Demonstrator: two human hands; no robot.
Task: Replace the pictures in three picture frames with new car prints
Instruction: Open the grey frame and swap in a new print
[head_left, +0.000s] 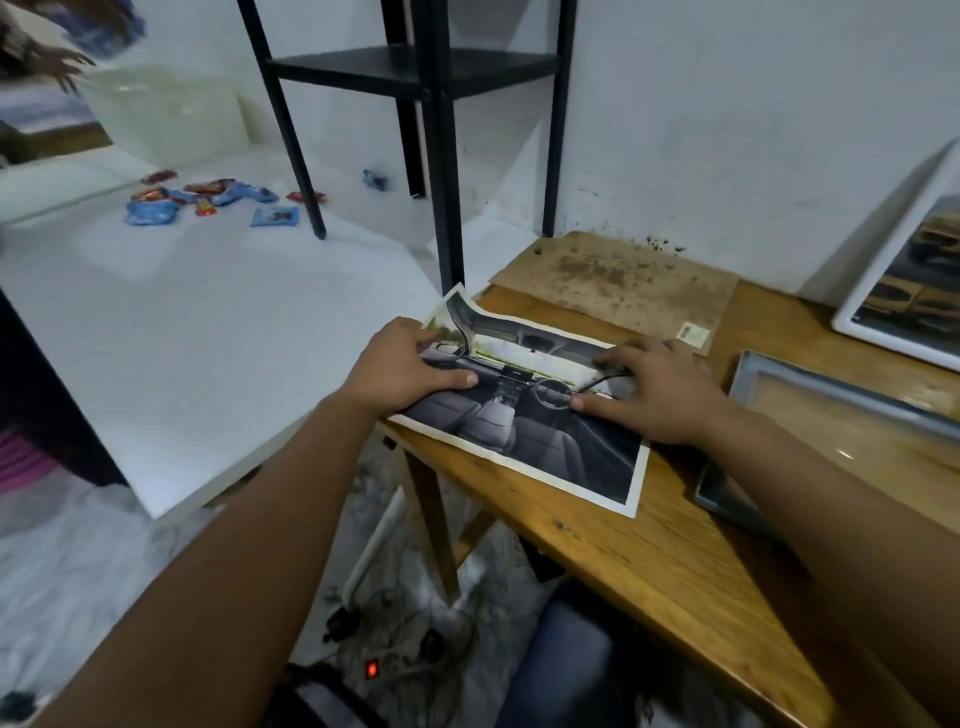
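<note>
Leftmost, far off on the white table (197, 332): scattered snack packets (208, 200), a translucent plastic box (166, 111), another person's hand (57, 65) at the top corner; further along, black shelf legs (441, 156) standing against the wall; down on the floor, a power strip (384, 670) with a red light. Nearer the middle, left hand (402, 366) pressing flat on the left edge of a car-interior print (524, 415), fingers straight, gripping nothing; print lying at the corner of the wooden table (623, 545), far corner curled up; right hand (652, 389) likewise spread flat on the print's right side, fingers extended; behind, a stained brown backing board (618, 283); rightward, an emptied grey picture frame (831, 395) lying flat; at the far right, a white frame (904, 270) with a car picture leaning on the wall.
</note>
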